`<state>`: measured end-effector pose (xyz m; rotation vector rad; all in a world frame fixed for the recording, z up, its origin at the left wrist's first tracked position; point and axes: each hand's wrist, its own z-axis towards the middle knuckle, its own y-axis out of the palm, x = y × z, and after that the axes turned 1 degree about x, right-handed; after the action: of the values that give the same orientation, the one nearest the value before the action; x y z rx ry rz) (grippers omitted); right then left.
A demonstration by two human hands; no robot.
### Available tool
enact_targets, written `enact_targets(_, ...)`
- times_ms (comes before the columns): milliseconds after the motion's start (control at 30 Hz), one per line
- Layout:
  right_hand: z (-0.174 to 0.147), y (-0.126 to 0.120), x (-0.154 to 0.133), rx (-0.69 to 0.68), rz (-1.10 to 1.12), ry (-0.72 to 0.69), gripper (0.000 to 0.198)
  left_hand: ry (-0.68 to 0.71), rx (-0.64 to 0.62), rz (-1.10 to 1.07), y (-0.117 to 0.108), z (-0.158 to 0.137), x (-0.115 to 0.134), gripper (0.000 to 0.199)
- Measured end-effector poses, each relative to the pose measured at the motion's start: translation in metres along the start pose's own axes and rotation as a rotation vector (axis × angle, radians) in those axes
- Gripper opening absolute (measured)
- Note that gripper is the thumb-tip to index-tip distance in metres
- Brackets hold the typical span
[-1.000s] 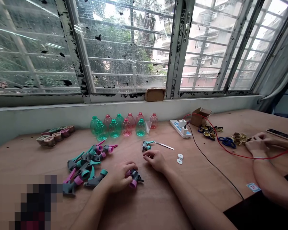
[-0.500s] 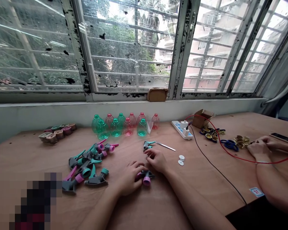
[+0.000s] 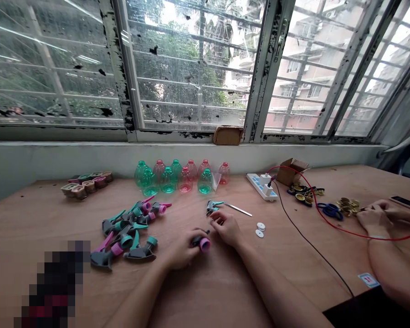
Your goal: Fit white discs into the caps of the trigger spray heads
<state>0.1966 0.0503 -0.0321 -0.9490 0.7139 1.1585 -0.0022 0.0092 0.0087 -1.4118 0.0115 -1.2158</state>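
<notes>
My left hand (image 3: pixel 183 249) is wrapped around a grey spray trigger head (image 3: pixel 205 245), whose pink collar faces me. Beside it, my right hand (image 3: pixel 226 228) has curled fingers pressed together at the tips; whatever they may pinch is too small to make out. Just beyond those fingers lies a grey and teal spray trigger head (image 3: pixel 212 207). A pair of metal tweezers (image 3: pixel 239 209) rests to its right. Several more trigger heads (image 3: pixel 140 250), grey with teal or pink parts, lie in a loose pile left of my hands.
Green and pink clear bottles (image 3: pixel 168 181) stand along the wall. White discs (image 3: pixel 260 229) lie to my right. A power strip (image 3: pixel 262 187) has a red cable and a black cable crossing the table. Further right are blue scissors (image 3: pixel 330 211), gold-coloured parts (image 3: pixel 348 206) and another person's hands (image 3: pixel 376 221).
My left hand has lifted the pink-collared trigger head from the table, and its grip has closed around it. My right hand stays almost in place. The view has shifted slightly.
</notes>
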Motion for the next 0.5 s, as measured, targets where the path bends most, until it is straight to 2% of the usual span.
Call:
enact_targets(133, 0.001, -0.001, -0.004, -0.018, 0.331, 0.099, 0.025, -0.131, 0.242, -0.139, 0.000, 0.004, -0.012, 0.026)
enact_targets(200, 0.000, -0.001, -0.009, -0.080, 0.446, 0.120, 0.028, -0.155, 0.303, -0.155, 0.003, 0.007, -0.017, 0.027)
enact_targets(333, -0.007, 0.003, -0.022, -0.217, 0.515, 0.145, 0.027, -0.145, 0.326, -0.164, 0.006, 0.008, -0.017, 0.029)
enact_targets(500, -0.012, 0.013, -0.028, -0.247, 0.479, 0.144, 0.027, -0.089, 0.317, -0.157, 0.006, 0.007, -0.009, 0.026)
